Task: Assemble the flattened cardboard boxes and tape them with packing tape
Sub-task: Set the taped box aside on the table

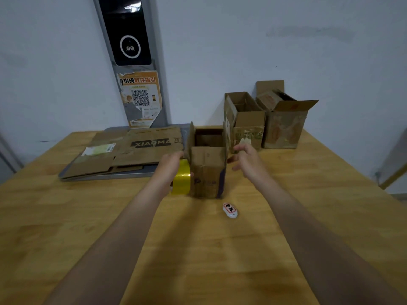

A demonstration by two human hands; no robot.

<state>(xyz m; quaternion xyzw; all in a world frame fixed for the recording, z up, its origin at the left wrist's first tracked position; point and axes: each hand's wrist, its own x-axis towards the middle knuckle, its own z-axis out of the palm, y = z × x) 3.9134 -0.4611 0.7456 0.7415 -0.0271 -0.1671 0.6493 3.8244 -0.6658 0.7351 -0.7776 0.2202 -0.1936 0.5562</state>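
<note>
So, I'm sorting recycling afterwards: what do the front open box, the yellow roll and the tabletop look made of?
Box: brown cardboard, matte and worn; creased flaps and scuffed print show it. Yellow roll: glossy, plastic-looking packing tape, judging by its sheen. Tabletop: light wood or wood-look laminate, smooth; grain bands visible.

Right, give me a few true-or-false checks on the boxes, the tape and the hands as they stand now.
1. The centre box stands with its top open. True.
2. The yellow tape roll is on that box's right. False: it is on its left, by the left hand.
3. The right hand holds nothing. True.
4. Three boxes stand by the wall. False: only a left back box and a right back box.
5. Flattened cardboard lies left of the centre box. True.
</note>
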